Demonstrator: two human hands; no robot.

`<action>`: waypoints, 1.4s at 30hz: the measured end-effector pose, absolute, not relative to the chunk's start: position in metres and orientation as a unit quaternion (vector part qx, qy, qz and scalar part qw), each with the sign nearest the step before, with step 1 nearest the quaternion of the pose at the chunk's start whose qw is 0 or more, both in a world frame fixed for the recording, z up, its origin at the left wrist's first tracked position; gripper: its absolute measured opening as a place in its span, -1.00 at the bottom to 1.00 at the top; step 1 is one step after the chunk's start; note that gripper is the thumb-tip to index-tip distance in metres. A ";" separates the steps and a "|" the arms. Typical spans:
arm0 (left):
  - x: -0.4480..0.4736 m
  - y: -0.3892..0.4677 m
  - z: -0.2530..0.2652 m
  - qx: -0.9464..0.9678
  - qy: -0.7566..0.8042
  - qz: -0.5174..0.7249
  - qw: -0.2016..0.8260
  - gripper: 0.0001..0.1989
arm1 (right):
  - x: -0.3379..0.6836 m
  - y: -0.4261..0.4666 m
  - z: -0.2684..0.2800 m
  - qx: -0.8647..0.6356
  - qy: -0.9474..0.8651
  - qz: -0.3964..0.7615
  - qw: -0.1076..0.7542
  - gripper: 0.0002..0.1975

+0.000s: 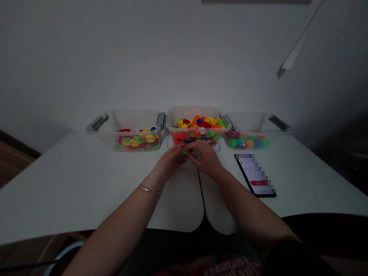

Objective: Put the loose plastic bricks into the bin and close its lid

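A small light-green plastic piece [186, 152] shows between the fingertips of both hands, partly hidden by them. My left hand [170, 163] closes on it from the left, a thin silver bangle on the wrist. From the right, my right hand [207, 160] pinches the same piece. Both are just in front of the middle clear bin [198, 108], which is heaped with bright orange, yellow, red, green and blue plastic pieces. The exact shape of the green piece cannot be made out.
To the left stands a clear bin [135, 115] with grey handles, holding colourful pieces. At the right another clear bin [244, 118] contains round coloured pieces. A phone [255, 176] lies on the white table [86, 180], right of my hands. A dark cable [202, 191] runs toward me.
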State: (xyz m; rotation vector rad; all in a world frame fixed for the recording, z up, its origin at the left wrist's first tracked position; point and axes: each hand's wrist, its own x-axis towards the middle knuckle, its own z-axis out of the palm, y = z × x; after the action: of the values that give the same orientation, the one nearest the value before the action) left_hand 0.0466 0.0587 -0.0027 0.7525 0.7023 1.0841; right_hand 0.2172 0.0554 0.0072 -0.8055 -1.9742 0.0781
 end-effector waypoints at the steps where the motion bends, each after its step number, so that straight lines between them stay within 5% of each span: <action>1: 0.047 0.058 -0.001 0.353 0.324 0.491 0.728 -0.70 | 0.220 0.056 0.010 -0.324 -0.806 0.017 0.495 -0.88; 11: 0.046 0.052 0.000 0.457 0.443 0.456 0.622 -0.74 | 0.259 0.069 0.037 -0.430 -0.648 -0.148 0.611 -0.86; 26: 0.047 0.050 0.002 0.466 0.459 0.427 0.625 -0.81 | 0.253 0.076 0.033 -0.558 -0.702 -0.185 0.402 -0.66; 37: 0.047 0.050 0.004 0.442 0.451 0.444 0.636 -0.79 | 0.259 0.066 0.035 -0.502 -0.710 -0.217 0.443 -0.71; 42: 0.048 0.052 -0.001 0.445 0.451 0.447 0.631 -0.75 | 0.259 0.054 0.039 -0.479 -0.772 -0.071 0.411 -0.79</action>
State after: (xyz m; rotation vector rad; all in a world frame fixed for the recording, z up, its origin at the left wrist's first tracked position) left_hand 0.0481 0.0520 -0.0006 1.0182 1.0329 1.0239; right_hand 0.2592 0.0538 0.0392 -1.2057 -1.9429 -0.1778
